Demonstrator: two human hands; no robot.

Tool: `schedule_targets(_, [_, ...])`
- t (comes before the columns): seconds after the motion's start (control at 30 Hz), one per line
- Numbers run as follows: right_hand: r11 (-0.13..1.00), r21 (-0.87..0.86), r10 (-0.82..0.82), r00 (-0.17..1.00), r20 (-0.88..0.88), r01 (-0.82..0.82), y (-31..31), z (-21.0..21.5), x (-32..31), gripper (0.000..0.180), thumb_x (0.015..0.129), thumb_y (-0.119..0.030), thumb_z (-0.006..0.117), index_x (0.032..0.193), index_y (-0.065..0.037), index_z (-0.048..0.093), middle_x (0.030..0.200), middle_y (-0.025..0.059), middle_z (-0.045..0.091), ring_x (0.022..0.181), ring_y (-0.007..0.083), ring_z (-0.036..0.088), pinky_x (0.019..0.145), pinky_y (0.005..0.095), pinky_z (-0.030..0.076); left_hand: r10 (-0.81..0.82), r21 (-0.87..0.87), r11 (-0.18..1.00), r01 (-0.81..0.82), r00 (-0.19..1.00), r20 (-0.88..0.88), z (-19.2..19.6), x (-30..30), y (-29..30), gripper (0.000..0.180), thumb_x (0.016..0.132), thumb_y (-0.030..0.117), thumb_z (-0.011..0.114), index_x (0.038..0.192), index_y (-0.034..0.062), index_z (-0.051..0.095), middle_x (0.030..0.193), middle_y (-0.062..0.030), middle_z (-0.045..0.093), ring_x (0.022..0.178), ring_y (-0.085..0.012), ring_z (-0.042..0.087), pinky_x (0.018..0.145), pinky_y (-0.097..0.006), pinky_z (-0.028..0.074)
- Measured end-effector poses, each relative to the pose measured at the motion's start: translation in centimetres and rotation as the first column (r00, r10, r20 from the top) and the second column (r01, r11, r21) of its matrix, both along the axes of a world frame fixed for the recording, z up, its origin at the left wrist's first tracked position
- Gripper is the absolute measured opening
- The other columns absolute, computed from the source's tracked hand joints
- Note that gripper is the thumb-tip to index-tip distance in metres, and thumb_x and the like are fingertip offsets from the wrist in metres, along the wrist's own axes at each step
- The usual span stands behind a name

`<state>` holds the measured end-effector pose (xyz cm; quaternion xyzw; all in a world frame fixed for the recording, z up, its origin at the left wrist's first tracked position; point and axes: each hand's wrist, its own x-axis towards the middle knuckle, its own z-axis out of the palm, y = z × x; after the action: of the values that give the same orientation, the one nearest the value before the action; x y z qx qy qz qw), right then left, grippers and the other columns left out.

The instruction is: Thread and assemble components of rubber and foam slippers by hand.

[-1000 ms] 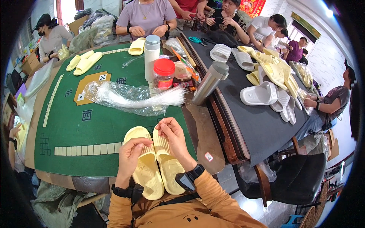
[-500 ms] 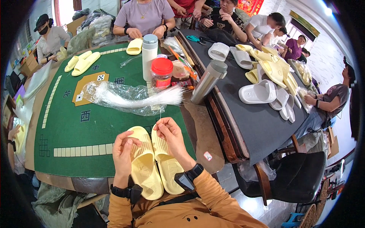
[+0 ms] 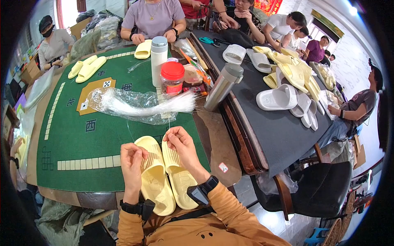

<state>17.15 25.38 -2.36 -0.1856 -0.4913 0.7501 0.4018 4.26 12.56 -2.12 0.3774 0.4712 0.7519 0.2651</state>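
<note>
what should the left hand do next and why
Perhaps bring the left hand across to the right hand, which appears to pinch a thin pale strand by the yellow slippers: the hands stand apart, so a second grip could steady it. Whether the left hand holds anything is unclear.

Matt plastic slippers (image 3: 159,186), crinkled glossy bag (image 3: 141,117)

Pale veined wall (image 3: 353,57), glowing ceiling light (image 3: 352,10), dark-topped table (image 3: 275,135), black chair (image 3: 316,192) — wooden-armed — shiny grey floor (image 3: 269,219)

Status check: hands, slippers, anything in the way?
Right hand pinching thin strand; left hand curled, contents unclear. Yellow slippers side by side. White strand bundle beyond, seemingly clear.
</note>
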Motion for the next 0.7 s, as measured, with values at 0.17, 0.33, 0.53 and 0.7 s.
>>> schedule_targets(0.17, [1.0, 0.013, 0.001, 1.0, 0.004, -0.001, 0.0, 0.1, 0.1, 0.008, 0.103, -0.015, 0.054, 0.102, -0.007, 0.056, 0.089, -0.0011, 0.061, 0.071, 0.0032, 0.049, 0.067, 0.0184, 0.041, 0.023, -0.138, 0.99, -0.031, 0.998, -0.065, 0.9, 0.5, -0.2, 0.014, 0.101, 0.003, 0.05, 0.108, 0.0002, 0.061, 0.089, -0.0014, 0.06, 0.081, -0.0081, 0.053, 0.077, -0.023, 0.045])
schedule_targets(0.33, [1.0, 0.023, -0.004, 1.0, 0.015, 0.003, 0.0, 0.4, 0.2, 0.007, 0.102, -0.014, 0.056, 0.103, -0.007, 0.058, 0.092, 0.0007, 0.063, 0.073, 0.0027, 0.051, 0.066, 0.0171, 0.04, 0.012, -0.156, 0.987, -0.028, 0.995, -0.103, 0.7, 0.7, -0.1, 0.015, 0.1, 0.002, 0.05, 0.108, -0.0009, 0.063, 0.089, -0.0009, 0.061, 0.082, -0.0078, 0.054, 0.077, -0.022, 0.045])
schedule_targets(0.53, [0.988, 0.152, -0.008, 0.981, 0.194, -0.022, 0.9, 1.9, 2.0, 0.038, 0.099, -0.011, 0.058, 0.135, -0.004, 0.05, 0.112, 0.0069, 0.063, 0.097, 0.0124, 0.061, 0.081, 0.0251, 0.049, 0.019, -0.211, 0.976, -0.05, 0.989, -0.144, 0.7, 0.8, 0.0, 0.014, 0.098, -0.001, 0.052, 0.107, -0.0016, 0.063, 0.089, -0.0015, 0.062, 0.082, -0.0073, 0.054, 0.077, -0.022, 0.046])
schedule_targets(0.7, [0.757, 0.626, -0.413, 0.879, 0.239, 0.186, -1.5, 3.0, 6.8, 0.06, 0.092, -0.006, 0.064, 0.147, -0.004, 0.039, 0.136, 0.017, 0.049, 0.125, 0.0252, 0.052, 0.101, 0.0362, 0.048, 0.077, -0.283, 0.949, -0.139, 0.972, -0.22, 0.9, 1.0, -0.5, 0.014, 0.097, -0.003, 0.052, 0.104, -0.0014, 0.064, 0.088, -0.0025, 0.063, 0.078, -0.0084, 0.057, 0.072, -0.023, 0.047])
